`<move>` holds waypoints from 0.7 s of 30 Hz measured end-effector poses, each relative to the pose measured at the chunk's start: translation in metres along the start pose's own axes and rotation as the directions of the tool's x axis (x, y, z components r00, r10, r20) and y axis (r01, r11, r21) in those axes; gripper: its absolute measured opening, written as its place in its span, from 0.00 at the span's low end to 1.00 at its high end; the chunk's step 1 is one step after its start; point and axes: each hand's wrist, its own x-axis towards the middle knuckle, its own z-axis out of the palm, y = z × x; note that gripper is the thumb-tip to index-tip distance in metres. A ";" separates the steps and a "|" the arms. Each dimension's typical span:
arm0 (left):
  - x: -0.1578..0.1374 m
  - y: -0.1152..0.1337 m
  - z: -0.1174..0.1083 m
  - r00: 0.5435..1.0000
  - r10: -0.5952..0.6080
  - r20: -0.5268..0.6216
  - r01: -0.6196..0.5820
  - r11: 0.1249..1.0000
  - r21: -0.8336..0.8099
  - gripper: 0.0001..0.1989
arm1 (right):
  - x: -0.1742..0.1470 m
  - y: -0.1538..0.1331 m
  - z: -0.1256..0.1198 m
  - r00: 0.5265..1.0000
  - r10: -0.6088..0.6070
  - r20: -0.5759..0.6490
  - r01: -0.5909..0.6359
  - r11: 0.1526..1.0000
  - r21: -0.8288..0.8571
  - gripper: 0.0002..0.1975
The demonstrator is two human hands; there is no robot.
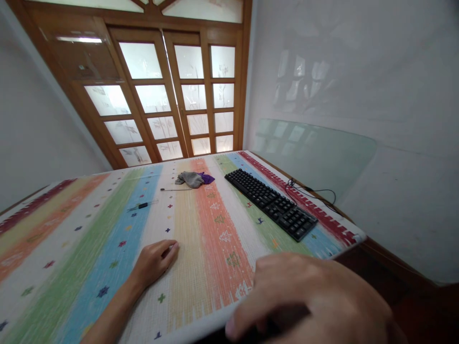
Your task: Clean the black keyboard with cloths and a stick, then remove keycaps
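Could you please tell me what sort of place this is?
Probably a room in a home: wooden doors with frosted glass panes, a colourful striped cloth covering a broad surface, and a computer keyboard lying on it.

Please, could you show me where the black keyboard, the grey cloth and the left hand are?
Black keyboard [269,202], head view: on the keys, near its middle.
Grey cloth [191,179], head view: on its crumpled middle.
Left hand [154,261], head view: on its back.

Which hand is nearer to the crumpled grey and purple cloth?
Left. The left hand rests on the multicoloured striped tablecloth, short of the grey and purple cloth and left of it; the right hand is farther off, near the tablecloth's closest edge, rightward.
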 end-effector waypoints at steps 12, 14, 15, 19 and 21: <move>0.000 0.001 0.000 0.999 0.041 0.022 -0.040 0.999 -0.015 0.13 | -0.091 0.218 -0.016 0.509 0.857 -0.084 -0.668 0.332 -0.666 0.50; 0.001 0.001 -0.001 0.999 0.041 0.024 -0.041 0.999 -0.020 0.13 | -0.095 0.225 -0.006 0.460 0.885 -0.070 -0.668 0.294 -0.683 0.55; 0.001 0.001 -0.001 0.999 0.039 0.028 -0.039 0.999 -0.024 0.13 | -0.095 0.226 -0.001 0.444 0.893 -0.071 -0.664 0.275 -0.695 0.56; 0.002 0.003 -0.002 0.999 0.031 0.043 -0.030 0.999 -0.017 0.13 | -0.091 0.228 0.014 0.410 0.901 -0.143 -0.662 0.187 -0.725 0.55; 0.002 0.004 -0.002 0.998 0.032 0.044 -0.032 0.999 -0.014 0.14 | -0.089 0.230 0.017 0.402 0.899 -0.170 -0.665 0.159 -0.729 0.54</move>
